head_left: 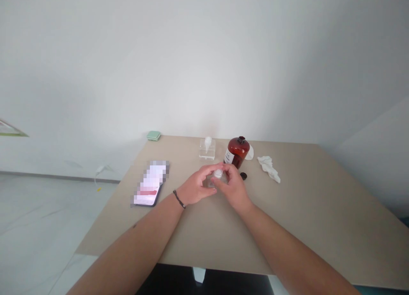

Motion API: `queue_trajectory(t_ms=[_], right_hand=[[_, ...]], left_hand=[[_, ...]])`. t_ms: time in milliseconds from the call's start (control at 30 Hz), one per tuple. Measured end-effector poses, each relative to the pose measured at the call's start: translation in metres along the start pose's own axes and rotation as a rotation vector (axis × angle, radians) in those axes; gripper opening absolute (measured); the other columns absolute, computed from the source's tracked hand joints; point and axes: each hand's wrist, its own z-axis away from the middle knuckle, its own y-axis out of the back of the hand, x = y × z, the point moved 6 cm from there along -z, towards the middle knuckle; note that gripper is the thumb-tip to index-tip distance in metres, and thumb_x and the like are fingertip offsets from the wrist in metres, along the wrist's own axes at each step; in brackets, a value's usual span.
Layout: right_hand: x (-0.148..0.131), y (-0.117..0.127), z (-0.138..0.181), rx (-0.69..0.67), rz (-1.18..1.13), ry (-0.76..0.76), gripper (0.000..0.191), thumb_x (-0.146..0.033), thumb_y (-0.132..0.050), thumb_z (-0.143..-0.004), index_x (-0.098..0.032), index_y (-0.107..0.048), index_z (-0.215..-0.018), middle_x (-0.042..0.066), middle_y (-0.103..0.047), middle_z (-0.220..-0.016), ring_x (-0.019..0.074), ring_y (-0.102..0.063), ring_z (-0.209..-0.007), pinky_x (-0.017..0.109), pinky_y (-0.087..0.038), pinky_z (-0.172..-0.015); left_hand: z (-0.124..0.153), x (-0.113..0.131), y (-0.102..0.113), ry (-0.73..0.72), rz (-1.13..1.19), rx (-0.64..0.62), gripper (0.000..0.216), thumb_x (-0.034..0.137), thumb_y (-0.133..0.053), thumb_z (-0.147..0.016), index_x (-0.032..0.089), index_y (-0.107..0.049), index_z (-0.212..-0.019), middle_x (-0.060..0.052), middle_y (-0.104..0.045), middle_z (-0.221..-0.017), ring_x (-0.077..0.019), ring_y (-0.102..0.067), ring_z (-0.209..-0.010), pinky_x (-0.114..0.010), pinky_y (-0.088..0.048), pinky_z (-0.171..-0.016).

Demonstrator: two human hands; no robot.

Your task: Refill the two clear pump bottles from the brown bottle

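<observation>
A small, clear, round glass bottle (218, 174) with a whitish top stands on the table between my hands. My left hand (202, 185) curves around its left side, fingers over the far side and thumb in front. From the right, my right hand (233, 182) holds it, with the thumb near the whitish top. Much of the bottle's body is hidden by the fingers. Just behind my right hand is a brown glass bottle (239, 148) with a white label and an uncovered mouth. A black cap (243, 176) lies beside that hand.
A clear stand (207, 156) bearing a white, bulb-shaped piece (208, 142) sits behind my hands. A crumpled tissue (269, 169) lies right, a lit phone (150, 184) left. A green case (154, 135) is at the table's (303, 209) far left corner, before the wall.
</observation>
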Motion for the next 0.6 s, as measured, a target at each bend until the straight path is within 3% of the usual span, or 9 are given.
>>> queue_trajectory(t_ms=[133, 267, 367, 467, 600], right_hand=[[-0.004, 0.003, -0.001, -0.010, -0.014, 0.027, 0.019, -0.036, -0.070, -0.079, -0.024, -0.055, -0.080, 0.006, -0.064, -0.101, 0.0250, -0.061, -0.098, 0.043, -0.047, -0.091], [-0.006, 0.003, -0.001, -0.080, -0.038, 0.046, 0.012, -0.034, -0.067, -0.081, -0.024, -0.061, -0.087, 0.006, -0.064, -0.106, 0.0247, -0.061, -0.104, 0.044, -0.045, -0.097], [0.003, 0.000, 0.000, -0.069, -0.060, -0.023, 0.025, -0.034, -0.072, -0.077, -0.024, -0.060, -0.095, 0.005, -0.065, -0.102, 0.0249, -0.062, -0.099, 0.045, -0.047, -0.093], [0.010, -0.001, 0.000, -0.024, -0.084, -0.070, 0.028, -0.036, -0.076, -0.074, -0.025, -0.055, -0.088, 0.004, -0.065, -0.097, 0.0242, -0.062, -0.093, 0.044, -0.049, -0.088], [0.006, 0.001, 0.000, -0.048, -0.114, -0.012, 0.022, -0.038, -0.073, -0.078, -0.024, -0.056, -0.079, 0.006, -0.066, -0.106, 0.0248, -0.062, -0.101, 0.045, -0.047, -0.094]], left_hand=[[0.000, 0.000, 0.000, -0.005, -0.008, -0.003, 0.071, 0.014, -0.075, -0.078, 0.028, -0.050, -0.143, -0.010, -0.046, -0.155, -0.0301, -0.040, -0.147, -0.048, -0.029, -0.123], [-0.001, 0.003, 0.001, -0.014, -0.048, -0.010, 0.071, 0.014, -0.075, -0.078, 0.029, -0.050, -0.143, -0.009, -0.047, -0.155, -0.0296, -0.040, -0.147, -0.048, -0.028, -0.123], [-0.001, 0.004, 0.001, -0.001, -0.051, -0.013, 0.070, 0.014, -0.074, -0.079, 0.028, -0.050, -0.143, -0.009, -0.048, -0.154, -0.0299, -0.040, -0.147, -0.048, -0.029, -0.122], [-0.001, 0.004, 0.001, 0.000, -0.022, -0.006, 0.070, 0.016, -0.075, -0.079, 0.027, -0.050, -0.144, -0.011, -0.047, -0.155, -0.0302, -0.039, -0.147, -0.048, -0.029, -0.123], [-0.001, 0.002, 0.001, -0.005, -0.031, -0.009, 0.070, 0.018, -0.075, -0.079, 0.027, -0.050, -0.144, -0.010, -0.047, -0.155, -0.0304, -0.039, -0.147, -0.049, -0.028, -0.123]])
